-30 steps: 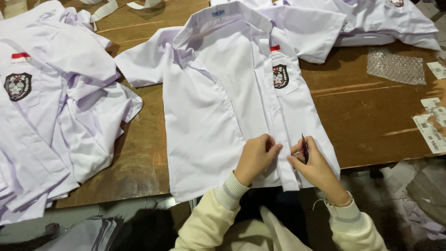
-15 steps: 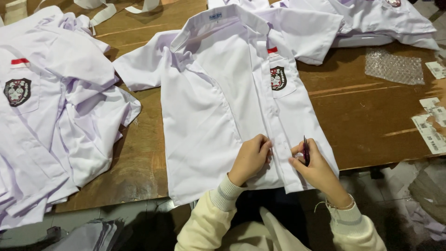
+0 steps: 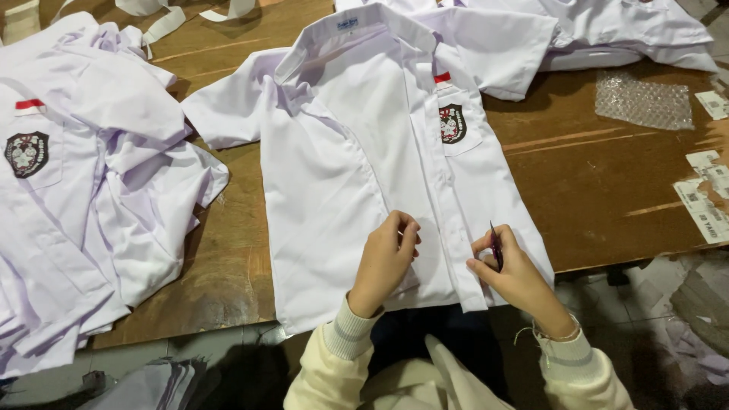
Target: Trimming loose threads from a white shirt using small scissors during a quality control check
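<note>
A white short-sleeved shirt [image 3: 357, 144] lies flat on the wooden table [image 3: 607, 190], collar away from me, with a dark crest badge [image 3: 452, 124] and a small red stripe on its chest pocket. My left hand [image 3: 386, 260] presses down on the lower front of the shirt beside the button placket. My right hand [image 3: 507, 272] rests at the placket's right edge near the hem and pinches a small dark pointed tool [image 3: 495, 244] between thumb and fingers, tip up.
A heap of similar white shirts [image 3: 83, 190] with a crest badge lies at the left. More white shirts [image 3: 607, 30] lie at the back right. A piece of bubble wrap [image 3: 642, 100] and paper tags [image 3: 702, 199] sit at the right edge. White strips [image 3: 163, 23] lie at the back.
My left hand has slid slightly right and up along the placket. My right hand keeps the small tool in about the same place.
</note>
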